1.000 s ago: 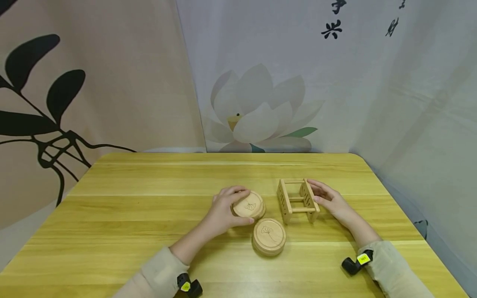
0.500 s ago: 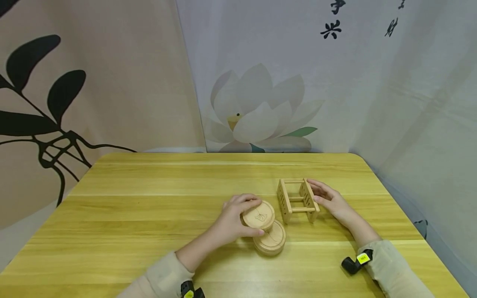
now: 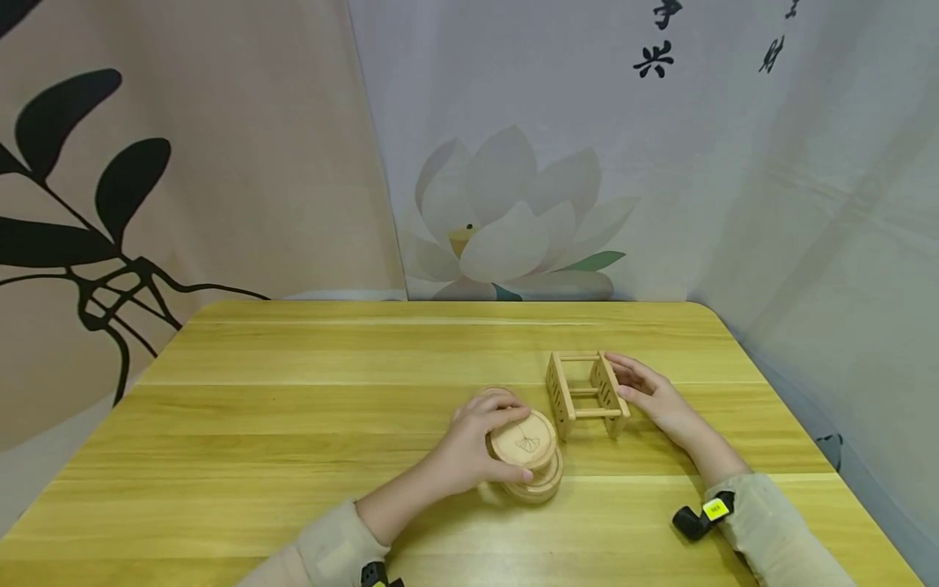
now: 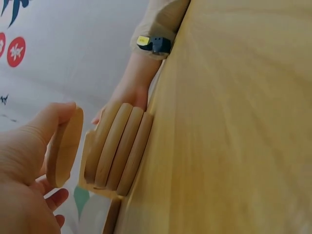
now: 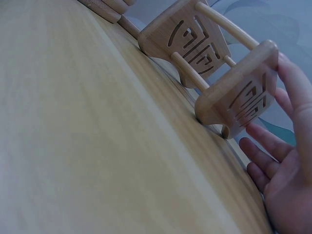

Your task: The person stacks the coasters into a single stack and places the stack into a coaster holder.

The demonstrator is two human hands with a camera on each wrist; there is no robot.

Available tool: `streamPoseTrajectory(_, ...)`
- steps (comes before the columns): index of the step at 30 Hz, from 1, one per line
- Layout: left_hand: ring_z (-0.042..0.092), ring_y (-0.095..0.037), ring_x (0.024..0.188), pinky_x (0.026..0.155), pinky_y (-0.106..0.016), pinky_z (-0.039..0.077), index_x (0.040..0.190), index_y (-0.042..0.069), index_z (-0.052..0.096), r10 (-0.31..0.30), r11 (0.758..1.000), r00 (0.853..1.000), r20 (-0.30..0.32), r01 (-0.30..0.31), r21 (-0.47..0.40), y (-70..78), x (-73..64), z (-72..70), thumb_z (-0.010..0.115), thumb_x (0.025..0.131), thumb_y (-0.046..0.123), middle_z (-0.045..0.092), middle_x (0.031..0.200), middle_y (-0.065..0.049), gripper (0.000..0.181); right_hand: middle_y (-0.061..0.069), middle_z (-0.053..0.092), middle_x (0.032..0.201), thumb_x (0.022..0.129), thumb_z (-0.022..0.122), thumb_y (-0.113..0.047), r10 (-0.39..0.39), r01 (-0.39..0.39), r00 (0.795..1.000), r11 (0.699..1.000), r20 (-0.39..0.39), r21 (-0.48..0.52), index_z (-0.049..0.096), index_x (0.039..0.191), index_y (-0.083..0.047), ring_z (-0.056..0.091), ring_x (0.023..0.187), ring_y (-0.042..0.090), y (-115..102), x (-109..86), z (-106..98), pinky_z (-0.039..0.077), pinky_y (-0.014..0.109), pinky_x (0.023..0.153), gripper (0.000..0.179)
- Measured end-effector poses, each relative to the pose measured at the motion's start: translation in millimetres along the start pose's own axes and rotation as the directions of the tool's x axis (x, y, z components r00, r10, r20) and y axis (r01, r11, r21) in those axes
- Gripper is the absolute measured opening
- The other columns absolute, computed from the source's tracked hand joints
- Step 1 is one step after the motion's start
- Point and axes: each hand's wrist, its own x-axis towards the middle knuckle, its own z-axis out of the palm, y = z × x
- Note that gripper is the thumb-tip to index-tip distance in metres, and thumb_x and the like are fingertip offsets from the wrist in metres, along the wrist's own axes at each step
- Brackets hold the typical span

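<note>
My left hand pinches a round wooden coaster by its rim, thumb at the front and fingers at the back. A thin ginkgo-leaf line drawing marks its top. In the left wrist view the held coaster is apart from several coasters lying flat in layers. The head view shows it overlapping the front coaster stack; the rim of another coaster peeks out behind my fingers. My right hand holds the right side panel of a slatted wooden coaster rack, thumb and fingertips at its edges.
Both stacks and the rack stand on a yellow wood-grain table. A printed fabric backdrop hangs behind its far edge. Cut-out patterns pierce the rack's side panels, which round bars join.
My left hand has lifted the coaster from the rear stack and carried it right and toward me, over the front stack. My right hand and the rack have stayed put.
</note>
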Motion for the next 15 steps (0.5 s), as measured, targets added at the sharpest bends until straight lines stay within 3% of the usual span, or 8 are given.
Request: streamPoseTrajectory(15, 0.037, -0.017, 0.125, 0.103, -0.051, 0.021, 0.133, 0.012, 0.058, -0.010, 0.999, 0.998, 0.060, 0.012, -0.034, 0.9, -5.6, 10.5, 0.090, 0.062, 0.034, 0.049, 0.137, 0.000, 0.080, 0.031, 0.039, 0.140, 0.100, 0.049, -0.006, -0.006, 0.006, 1.000, 1.000, -0.005, 0.002, 0.032, 0.148, -0.003, 0.050, 0.116, 0.006, -0.1, 0.9, 2.3, 0.040, 0.017, 0.092, 0.051)
